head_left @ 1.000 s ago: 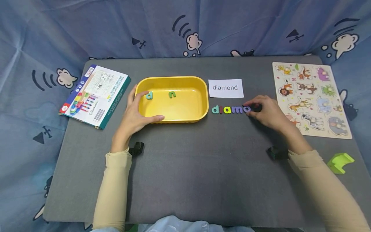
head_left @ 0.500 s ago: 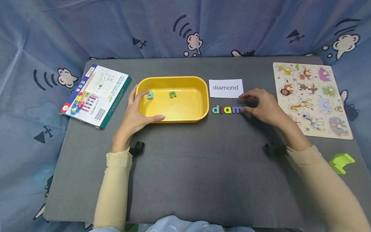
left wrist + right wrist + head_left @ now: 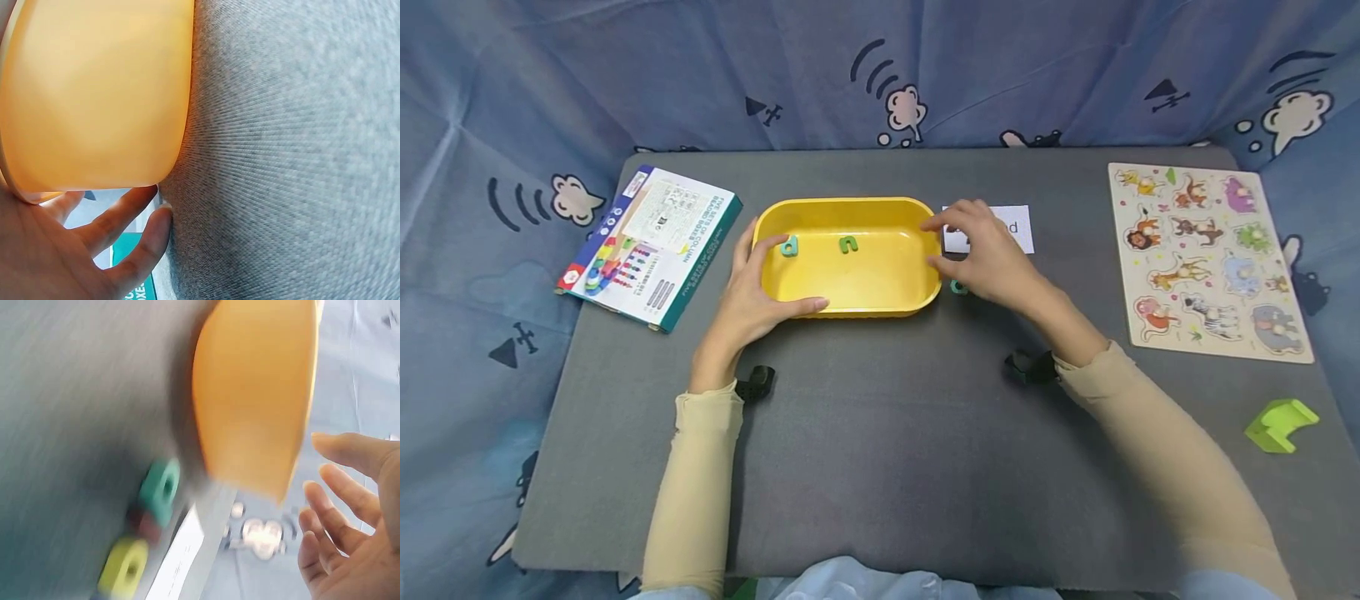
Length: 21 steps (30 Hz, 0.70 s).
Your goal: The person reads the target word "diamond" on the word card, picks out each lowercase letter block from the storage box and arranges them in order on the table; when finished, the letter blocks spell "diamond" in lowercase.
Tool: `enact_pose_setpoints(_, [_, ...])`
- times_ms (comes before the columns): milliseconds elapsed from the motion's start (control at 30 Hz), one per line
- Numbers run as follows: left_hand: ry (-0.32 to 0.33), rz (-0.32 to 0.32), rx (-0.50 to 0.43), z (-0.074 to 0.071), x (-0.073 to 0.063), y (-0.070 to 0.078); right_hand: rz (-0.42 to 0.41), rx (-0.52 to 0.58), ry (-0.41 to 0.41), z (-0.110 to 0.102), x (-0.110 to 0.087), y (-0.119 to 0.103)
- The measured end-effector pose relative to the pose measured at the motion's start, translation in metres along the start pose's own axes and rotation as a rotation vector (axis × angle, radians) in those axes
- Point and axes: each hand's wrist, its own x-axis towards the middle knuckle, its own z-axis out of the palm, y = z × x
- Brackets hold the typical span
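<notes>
The yellow tray (image 3: 887,275) lies on the table with a teal letter (image 3: 789,246) and a green letter n (image 3: 847,243) inside. My left hand (image 3: 743,298) grips its left end, thumb on the front rim; the left wrist view shows fingers (image 3: 119,215) around that end. Over the tray's right rim is my right hand (image 3: 988,257), fingers spread and holding nothing. Beneath it, a teal letter d (image 3: 958,287) peeks out; the hand covers the other letters of the row. In the right wrist view, dark red (image 3: 144,525) and yellow (image 3: 125,567) letters follow the teal one.
A white word card (image 3: 1021,240) sits behind the letter row, partly covered by my right hand. A boxed toy (image 3: 651,242) lies left of the tray. An animal puzzle board (image 3: 1213,258) and a green block (image 3: 1279,425) occupy the table's right side.
My right hand has left the purple o at the row's end and moved left to the tray's right rim, passing over the letters. My left hand stays on the tray.
</notes>
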Motion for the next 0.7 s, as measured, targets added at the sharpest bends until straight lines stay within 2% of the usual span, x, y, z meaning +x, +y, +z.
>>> enact_pose_setpoints(133, [-0.001,0.0,0.0,0.0,0.0,0.0,-0.033,-0.021,-0.064,0.018,0.014,-0.019])
enact_pose_setpoints(333, [-0.008,-0.004,-0.001,0.0,0.0,-0.001,-0.019,-0.065,-0.208,0.038,0.035,-0.036])
enact_pose_setpoints(567, [-0.016,-0.019,0.011,-0.002,-0.001,0.001,0.002,-0.11,-0.34,0.059,0.057,-0.042])
enact_pose_setpoints(700, [-0.021,-0.023,0.013,-0.002,-0.001,0.001,0.038,-0.131,-0.408,0.068,0.064,-0.041])
